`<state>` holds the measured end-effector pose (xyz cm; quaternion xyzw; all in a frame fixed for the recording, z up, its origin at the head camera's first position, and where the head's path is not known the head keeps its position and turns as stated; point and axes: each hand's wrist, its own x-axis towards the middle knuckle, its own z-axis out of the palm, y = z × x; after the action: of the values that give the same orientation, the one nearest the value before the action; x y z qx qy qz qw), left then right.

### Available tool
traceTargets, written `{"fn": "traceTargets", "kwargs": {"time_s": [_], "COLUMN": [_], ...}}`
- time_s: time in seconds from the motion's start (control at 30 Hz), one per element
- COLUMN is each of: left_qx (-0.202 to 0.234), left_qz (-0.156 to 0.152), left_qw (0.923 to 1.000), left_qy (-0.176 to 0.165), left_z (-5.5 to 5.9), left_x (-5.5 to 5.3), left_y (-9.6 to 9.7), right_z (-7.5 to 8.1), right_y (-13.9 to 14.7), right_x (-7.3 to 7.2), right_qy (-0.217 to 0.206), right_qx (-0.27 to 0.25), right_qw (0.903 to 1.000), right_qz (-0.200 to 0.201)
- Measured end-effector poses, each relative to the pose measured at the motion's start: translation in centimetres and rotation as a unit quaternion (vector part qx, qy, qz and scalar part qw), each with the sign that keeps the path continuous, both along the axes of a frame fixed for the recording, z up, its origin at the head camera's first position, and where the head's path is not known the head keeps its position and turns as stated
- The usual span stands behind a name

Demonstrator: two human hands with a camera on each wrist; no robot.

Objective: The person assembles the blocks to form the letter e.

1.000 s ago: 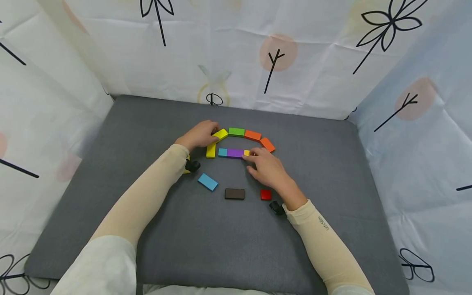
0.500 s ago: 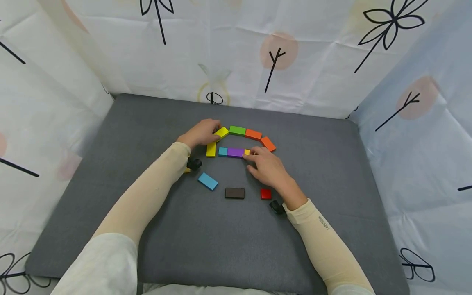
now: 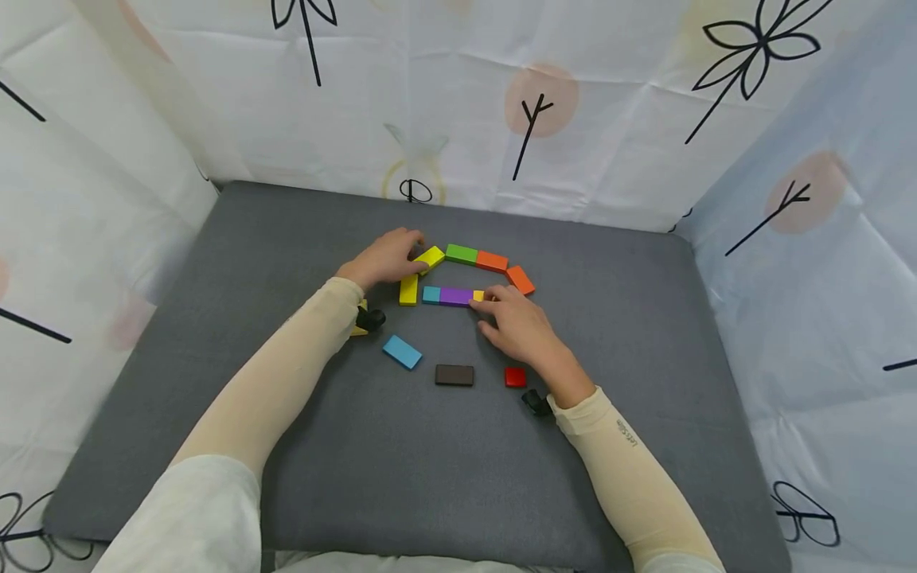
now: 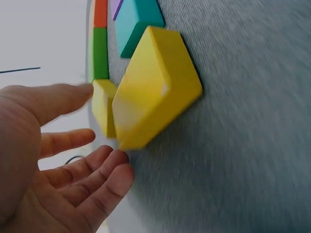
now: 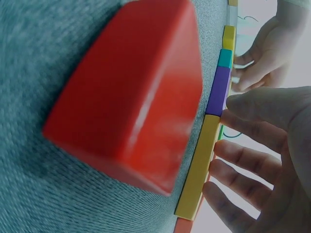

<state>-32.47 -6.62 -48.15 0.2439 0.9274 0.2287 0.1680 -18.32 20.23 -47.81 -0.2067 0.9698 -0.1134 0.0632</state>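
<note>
My left hand (image 3: 383, 259) is at the upper left of an arc of coloured blocks, its thumb against a tilted yellow block (image 3: 431, 259). In the left wrist view its fingers are spread and not curled round that block. A second yellow block (image 3: 408, 290) stands below, closing the arc's left side. My right hand (image 3: 519, 322) reaches the right end of a straight row: a teal block (image 3: 431, 295), a purple block (image 3: 456, 297) and a yellow block (image 5: 199, 167). Its relaxed fingers lie along the yellow block, mostly covering it in the head view.
A green block (image 3: 462, 254) and two orange blocks (image 3: 492, 262) continue the arc. Nearer lie a blue block (image 3: 402, 352), a dark brown block (image 3: 454, 376) and a red block (image 3: 515, 377). Another yellow piece (image 3: 358, 330) is partly hidden by the left wrist. Patterned cloth surrounds the grey table (image 3: 430, 469).
Both hands stay almost in place. The tilted yellow block and the green block have shifted very slightly rightward. My left wrist has drifted a little left.
</note>
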Motion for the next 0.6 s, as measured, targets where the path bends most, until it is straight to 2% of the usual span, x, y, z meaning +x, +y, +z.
{"fn": "traceTargets", "kwargs": {"time_s": [0.07, 0.13, 0.3, 0.37, 0.47, 0.6], "left_qx": [0.000, 0.003, -0.002, -0.008, -0.012, -0.006], "left_qz": [0.008, 0.002, -0.046, -0.056, -0.054, -0.049], "left_qw": [1.0000, 1.0000, 0.9989, 0.9984, 0.9984, 0.9988], "left_qy": [0.004, 0.003, -0.003, 0.002, 0.012, 0.008], "left_z": [0.3, 0.6, 0.6, 0.4, 0.1, 0.0], "left_x": [0.7, 1.4, 3.0, 3.3, 3.4, 3.6], "left_y": [-1.1, -2.0, -2.7, -2.5, -2.2, -2.3], "right_z": [0.1, 0.2, 0.5, 0.5, 0.6, 1.3], "right_y": [-0.2, -0.4, -0.1, 0.1, 0.2, 0.4], "right_x": [-0.1, -0.2, -0.2, -0.2, -0.5, -1.8], "right_qy": [-0.003, -0.004, 0.004, 0.002, -0.012, -0.016], "right_qx": [0.001, -0.001, -0.002, -0.005, -0.024, -0.084], "right_qw": [1.0000, 1.0000, 1.0000, 1.0000, 0.9996, 0.9961], "right_qz": [0.003, 0.004, 0.001, -0.002, -0.006, -0.022]}}
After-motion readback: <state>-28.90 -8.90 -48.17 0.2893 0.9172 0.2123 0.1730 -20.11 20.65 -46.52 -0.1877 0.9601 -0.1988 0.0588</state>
